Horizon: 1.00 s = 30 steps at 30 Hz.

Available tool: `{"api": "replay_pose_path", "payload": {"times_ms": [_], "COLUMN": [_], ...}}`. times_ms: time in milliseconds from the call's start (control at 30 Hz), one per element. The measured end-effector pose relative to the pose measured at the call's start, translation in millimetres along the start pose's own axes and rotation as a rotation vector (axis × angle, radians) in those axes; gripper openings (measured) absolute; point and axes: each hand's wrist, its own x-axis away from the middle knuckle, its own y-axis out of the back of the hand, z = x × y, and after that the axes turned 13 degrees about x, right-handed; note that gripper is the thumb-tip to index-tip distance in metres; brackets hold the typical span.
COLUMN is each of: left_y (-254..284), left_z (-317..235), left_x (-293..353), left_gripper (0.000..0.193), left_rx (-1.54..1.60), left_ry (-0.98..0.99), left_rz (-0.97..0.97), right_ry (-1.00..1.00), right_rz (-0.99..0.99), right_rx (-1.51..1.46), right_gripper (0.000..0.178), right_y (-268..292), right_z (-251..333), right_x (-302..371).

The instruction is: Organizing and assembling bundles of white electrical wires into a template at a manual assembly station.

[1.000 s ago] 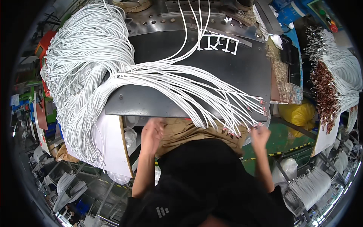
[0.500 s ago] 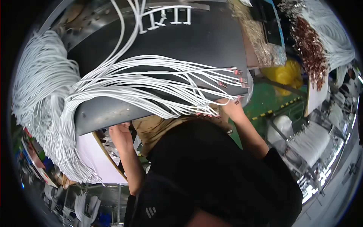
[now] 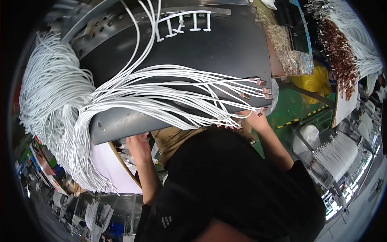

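A large bundle of white cables (image 3: 161, 94) lies fanned across the black tabletop (image 3: 225, 52), its small metal plugs with reddish marks (image 3: 267, 93) gathered at the right end. At the tabletop's near edge, left of my body, is my left hand (image 3: 140, 148), its fingers bent and partly hidden under the edge. My right hand (image 3: 255, 120) is at the right end of the near edge, beside the lowest cable plugs. Cables and plugs cover its fingertips, so I cannot tell whether it holds any.
A thick mass of white cables (image 3: 52, 88) hangs over the left side, above a white panel (image 3: 115, 171). White cable ties or clips (image 3: 181, 26) sit at the far edge. Right are a yellow bag (image 3: 312, 82), a cable bundle with copper-coloured ends (image 3: 336, 52) and racked cables (image 3: 338, 155).
The whole view has shifted, so everything appears slightly farther right and mostly lower. Both hands keep their places at the tabletop's near edge, and the cables lie as before.
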Motion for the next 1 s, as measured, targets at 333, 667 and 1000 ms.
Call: {"api": "replay_pose_path", "payload": {"times_ms": [333,667,1000], "left_y": [-72,-276,-330], "left_z": [-98,-76,-15], "left_x": [43,43,-15], "left_gripper": [0.028,0.056,0.034], "left_rx": [-1.217,-1.740,-1.336], "left_ry": [-1.105,-1.265,-1.118], "left_rz": [0.880,1.546,0.802], "right_ry": [-0.086,1.046,-0.159], "right_rz": [0.401,-0.250,0.317], "right_rx": [-0.045,0.664,-0.217], "right_gripper": [0.032,0.025,0.040], "right_y": [182,68,173], "right_z": [89,213,-46], "right_x": [-38,-150,7]}}
